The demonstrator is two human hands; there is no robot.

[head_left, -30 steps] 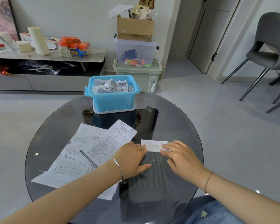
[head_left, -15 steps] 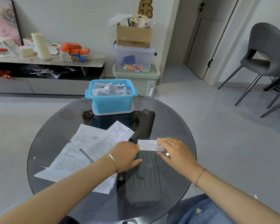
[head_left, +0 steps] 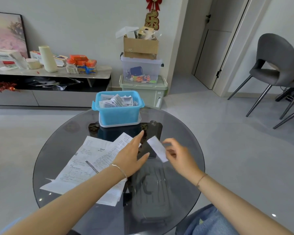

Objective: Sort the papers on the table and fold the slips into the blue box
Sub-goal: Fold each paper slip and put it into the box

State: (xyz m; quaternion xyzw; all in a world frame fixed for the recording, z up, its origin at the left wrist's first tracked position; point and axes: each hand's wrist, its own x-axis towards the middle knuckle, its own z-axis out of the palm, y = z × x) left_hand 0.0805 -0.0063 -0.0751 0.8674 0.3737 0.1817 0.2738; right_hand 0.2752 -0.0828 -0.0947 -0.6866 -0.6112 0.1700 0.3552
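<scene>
slip [head_left: 157, 148] in right hand [head_left: 178, 156] (blurred)

One view only: the head-worn wide-angle camera is looking forward and down from above and behind the left hand [head_left: 131, 155] and right hand [head_left: 180, 156], sitting close to both. It is framing the blue box [head_left: 119, 114] just beyond them.

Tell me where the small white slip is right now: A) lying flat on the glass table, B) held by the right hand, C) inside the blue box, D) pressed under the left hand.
B: the right hand holds the slip by its lower end, and the left hand is open beside it.
</scene>
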